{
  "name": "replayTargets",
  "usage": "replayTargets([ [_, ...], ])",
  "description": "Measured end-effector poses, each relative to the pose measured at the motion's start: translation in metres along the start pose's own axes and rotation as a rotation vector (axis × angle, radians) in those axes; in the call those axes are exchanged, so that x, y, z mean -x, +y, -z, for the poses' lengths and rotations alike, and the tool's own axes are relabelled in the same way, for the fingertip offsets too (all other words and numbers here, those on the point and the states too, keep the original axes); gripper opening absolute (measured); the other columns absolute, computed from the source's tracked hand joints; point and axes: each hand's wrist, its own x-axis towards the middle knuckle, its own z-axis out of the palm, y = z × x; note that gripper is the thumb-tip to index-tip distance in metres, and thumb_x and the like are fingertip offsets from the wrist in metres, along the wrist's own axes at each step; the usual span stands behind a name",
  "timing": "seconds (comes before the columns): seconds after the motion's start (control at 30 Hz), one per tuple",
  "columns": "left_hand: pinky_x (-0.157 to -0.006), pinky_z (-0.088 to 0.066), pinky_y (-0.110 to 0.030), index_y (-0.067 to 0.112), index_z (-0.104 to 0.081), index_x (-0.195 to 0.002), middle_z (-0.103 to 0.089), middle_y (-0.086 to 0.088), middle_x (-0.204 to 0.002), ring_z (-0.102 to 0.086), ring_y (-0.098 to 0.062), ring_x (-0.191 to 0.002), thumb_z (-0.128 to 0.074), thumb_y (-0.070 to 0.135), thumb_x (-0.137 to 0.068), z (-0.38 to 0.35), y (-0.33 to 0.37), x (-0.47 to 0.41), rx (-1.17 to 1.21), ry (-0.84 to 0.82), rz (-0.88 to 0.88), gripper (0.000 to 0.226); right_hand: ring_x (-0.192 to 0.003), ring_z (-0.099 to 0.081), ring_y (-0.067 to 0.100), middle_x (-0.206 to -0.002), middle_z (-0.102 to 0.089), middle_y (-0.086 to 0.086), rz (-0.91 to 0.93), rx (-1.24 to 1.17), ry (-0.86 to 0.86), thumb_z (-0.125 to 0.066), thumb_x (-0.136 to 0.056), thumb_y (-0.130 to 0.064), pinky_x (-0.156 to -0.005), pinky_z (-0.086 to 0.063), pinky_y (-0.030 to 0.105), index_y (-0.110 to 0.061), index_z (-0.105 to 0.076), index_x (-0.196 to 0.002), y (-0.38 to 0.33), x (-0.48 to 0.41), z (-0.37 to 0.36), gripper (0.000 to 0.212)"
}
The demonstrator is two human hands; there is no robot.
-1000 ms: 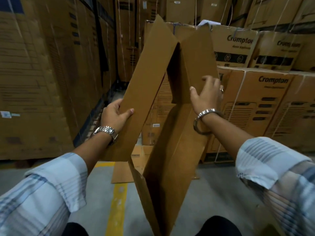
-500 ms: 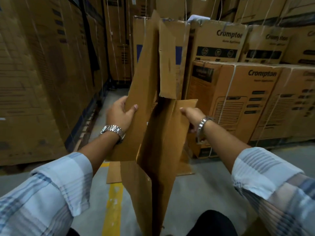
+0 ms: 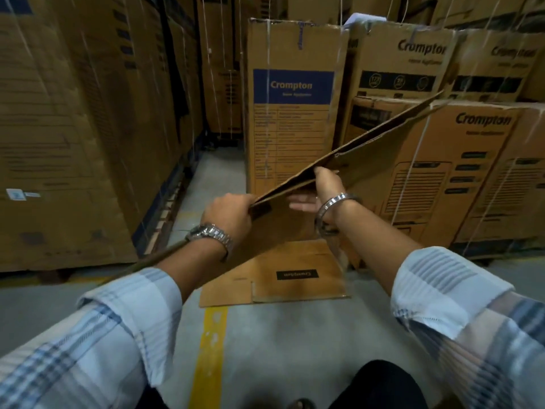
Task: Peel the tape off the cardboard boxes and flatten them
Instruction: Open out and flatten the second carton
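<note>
A: Hands?
B: Left hand (image 3: 228, 215) clenched on the box (image 3: 362, 163) edge; right hand (image 3: 321, 191) pinches it, thumb on top.
A: Box?
B: Flattened, midair, tilted, above flat cardboard (image 3: 274, 276) on the floor.

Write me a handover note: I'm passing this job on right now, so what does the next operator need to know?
Left hand grips the near edge of the cardboard box; right hand pinches it further along, thumb on top.
The box is pressed flat and held tilted in the air.
Another flat box lies on the floor below.
Done: this box is flattened.
Left: lay it down, likely on the flat box.
</note>
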Motion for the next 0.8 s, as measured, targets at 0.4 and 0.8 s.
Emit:
replayTargets([
  [0.4,-0.057,-0.042,-0.033,0.034,-0.065,-0.119,-0.07,0.0,-0.096,-0.063,-0.023,-0.079,-0.054,0.022,-0.093,-0.069,-0.031,0.033,-0.193,-0.194,-0.2,0.031,-0.11,-0.059,0.028,-0.119,-0.062,0.005,0.518,2.016,-0.106,-0.062,-0.086,-0.048,-0.094,-0.053,0.05,-0.027,-0.059,-0.125,0.074,-0.022,0.055,0.044],
  [0.8,-0.073,-0.049,-0.033,0.042,-0.048,-0.143,-0.067,-0.004,-0.124,-0.064,-0.028,-0.103,-0.052,0.021,-0.097,-0.085,-0.108,-0.021,-0.248,-0.254,-0.152,0.051,-0.093,-0.067,0.027,-0.103,-0.071,0.0,0.758,1.785,0.012,-0.058,-0.092,-0.022,-0.079,-0.055,0.039,-0.031,-0.065,-0.118,0.11,-0.082,0.041,0.028],
])
